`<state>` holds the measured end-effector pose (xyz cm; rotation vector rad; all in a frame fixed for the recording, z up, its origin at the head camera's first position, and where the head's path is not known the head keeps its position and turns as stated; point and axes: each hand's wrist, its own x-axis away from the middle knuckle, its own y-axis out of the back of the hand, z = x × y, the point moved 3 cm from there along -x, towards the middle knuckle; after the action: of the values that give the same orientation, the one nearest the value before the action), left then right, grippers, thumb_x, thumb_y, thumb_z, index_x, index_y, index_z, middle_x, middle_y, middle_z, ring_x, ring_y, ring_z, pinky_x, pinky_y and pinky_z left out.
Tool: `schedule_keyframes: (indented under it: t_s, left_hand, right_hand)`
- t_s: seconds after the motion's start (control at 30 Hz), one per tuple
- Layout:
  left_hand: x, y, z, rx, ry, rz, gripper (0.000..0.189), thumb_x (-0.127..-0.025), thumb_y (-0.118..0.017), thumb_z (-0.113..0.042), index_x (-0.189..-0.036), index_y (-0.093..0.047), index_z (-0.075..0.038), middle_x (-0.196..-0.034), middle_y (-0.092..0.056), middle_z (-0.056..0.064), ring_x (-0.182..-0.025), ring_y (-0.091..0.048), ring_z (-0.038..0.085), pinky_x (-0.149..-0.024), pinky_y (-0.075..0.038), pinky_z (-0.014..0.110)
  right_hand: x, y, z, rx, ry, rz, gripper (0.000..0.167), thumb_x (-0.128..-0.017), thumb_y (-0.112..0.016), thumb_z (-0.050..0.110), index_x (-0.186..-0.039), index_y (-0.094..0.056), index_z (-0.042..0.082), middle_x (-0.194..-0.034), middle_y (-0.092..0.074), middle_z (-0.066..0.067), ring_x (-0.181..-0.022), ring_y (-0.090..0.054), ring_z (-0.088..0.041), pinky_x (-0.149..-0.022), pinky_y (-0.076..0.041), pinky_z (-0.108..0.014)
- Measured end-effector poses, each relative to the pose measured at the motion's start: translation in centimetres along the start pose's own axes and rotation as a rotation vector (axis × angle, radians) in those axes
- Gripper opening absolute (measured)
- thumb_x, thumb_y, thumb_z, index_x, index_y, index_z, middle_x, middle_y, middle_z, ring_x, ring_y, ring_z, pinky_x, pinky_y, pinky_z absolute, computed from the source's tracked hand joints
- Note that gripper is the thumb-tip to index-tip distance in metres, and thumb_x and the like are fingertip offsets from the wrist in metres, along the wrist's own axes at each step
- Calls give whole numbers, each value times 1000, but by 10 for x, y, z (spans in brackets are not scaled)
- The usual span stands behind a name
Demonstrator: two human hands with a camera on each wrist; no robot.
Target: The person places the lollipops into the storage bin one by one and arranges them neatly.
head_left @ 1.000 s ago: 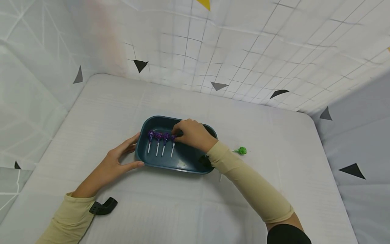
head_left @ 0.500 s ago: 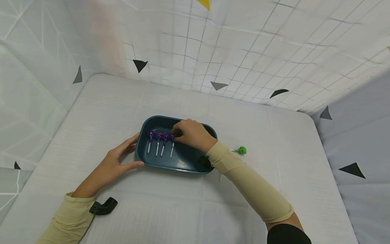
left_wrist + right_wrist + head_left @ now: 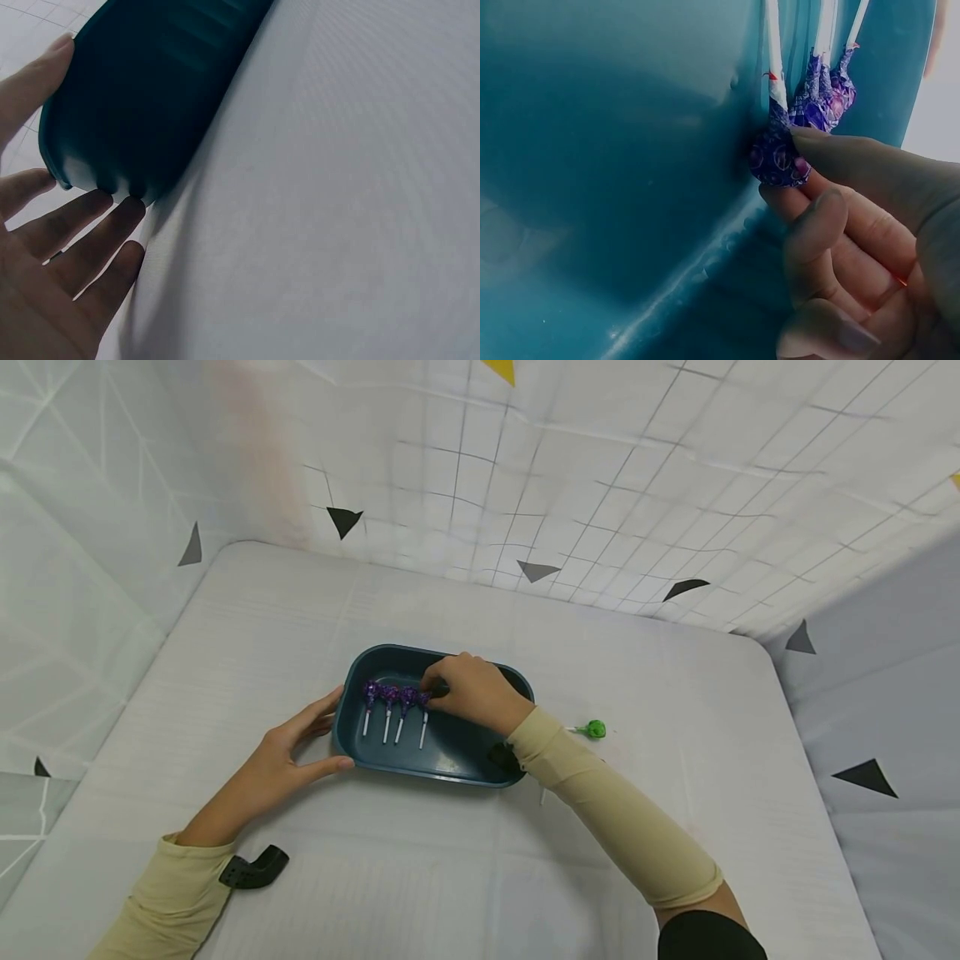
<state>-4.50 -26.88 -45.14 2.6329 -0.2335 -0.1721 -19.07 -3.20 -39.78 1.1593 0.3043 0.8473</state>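
Inside the blue-green tray (image 3: 480, 772), my right hand (image 3: 480, 693) pinches the purple-wrapped head of a lollipop (image 3: 780, 157) between thumb and fingertips. Its white stick points toward the near side of the tray. To its left, several similar purple lollipops (image 3: 387, 695) lie in a row, sticks all the same way. My left hand (image 3: 288, 756) spreads around the tray's left end. In the left wrist view its fairly straight fingers (image 3: 82, 221) touch the outer wall, with the thumb at the other side near the rim.
A green-wrapped lollipop (image 3: 595, 729) lies on the white table (image 3: 420, 868) right of the tray, its stick partly behind the right sleeve (image 3: 622, 818). Another white stick (image 3: 543, 797) shows beside that sleeve. White walls with grid lines and dark triangles surround the table.
The right hand, pinching the purple lollipop, has shifted very slightly left toward the row. The left hand and tray stay practically still.
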Motion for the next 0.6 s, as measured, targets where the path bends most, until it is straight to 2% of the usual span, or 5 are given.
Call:
schedule_keyframes:
  t_s: [0.3, 0.6]
  left_hand:
    - [0, 0, 0, 6, 0, 6, 96, -89, -83, -18, -165, -26, -31, -160, -46, 13, -141, -48, 4, -110, -40, 4]
    - [0, 1, -2, 0, 5, 5, 96, -89, -83, -18, -165, -26, -31, -161, -45, 13, -139, -45, -6, -110, -39, 3]
  right_hand:
    - [2, 5, -1, -29, -8, -3, 22, -94, -78, 25, -115, -79, 18, -113, -78, 3, -108, -72, -15, -92, -62, -36]
    - [8, 16, -1, -48, -7, -30, 24, -94, -78, 24, -116, -79, 15, -114, -78, 0, -106, -73, -17, -88, -63, -36]
